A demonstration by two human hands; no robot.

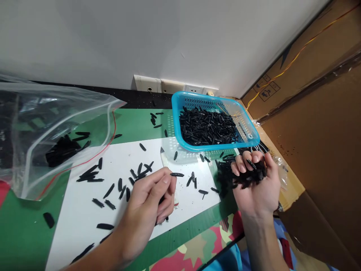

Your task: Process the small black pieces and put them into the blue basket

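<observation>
Between the thumb and forefinger of my left hand is one small black plastic piece, slim and pointed. That hand hovers over a white sheet of paper strewn with similar loose pieces. Palm up, my right hand cups a heap of black plastic pieces, its fingers curled over them. Just beyond it stands a blue plastic basket, filled with many more pieces. A white pen-like tool with a dark tip lies on the paper, partly hidden behind my left hand.
A clear zip bag with black pieces inside lies at the left. Wall sockets sit behind the basket. A large cardboard box bounds the right side. More black pieces are piled beside my right hand on the green tabletop.
</observation>
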